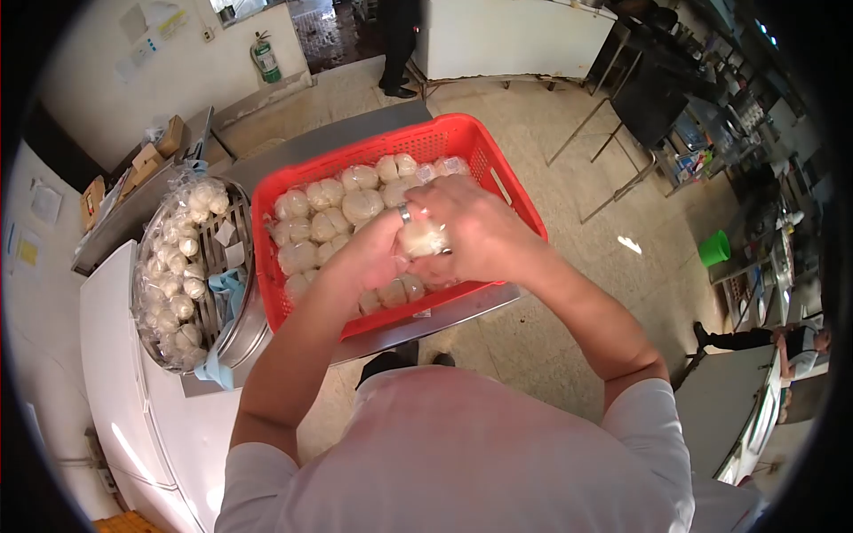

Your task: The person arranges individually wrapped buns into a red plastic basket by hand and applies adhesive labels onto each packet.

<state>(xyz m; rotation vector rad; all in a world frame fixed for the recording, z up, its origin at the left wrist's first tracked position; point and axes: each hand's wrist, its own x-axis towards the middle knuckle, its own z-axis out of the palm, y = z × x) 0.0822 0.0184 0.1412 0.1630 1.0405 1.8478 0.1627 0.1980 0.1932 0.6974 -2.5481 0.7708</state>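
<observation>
Both of my hands meet over the right half of a red basket (355,153). Between them is a pale round bun in clear wrap (424,238). My left hand (378,247) has its fingers curled at the bun's left side, a ring showing near it. My right hand (471,226) closes around the bun's right side, slightly blurred. Under and around the hands, rows of wrapped pale buns (362,206) fill much of the basket; those directly beneath my hands are hidden.
Left of the basket, a round metal steamer tray (240,258) holds several wrapped buns (169,275) and a blue cloth (227,293). Cardboard boxes (147,164) lie behind it. A person (400,44) stands beyond the counter; another person (804,342) is at far right.
</observation>
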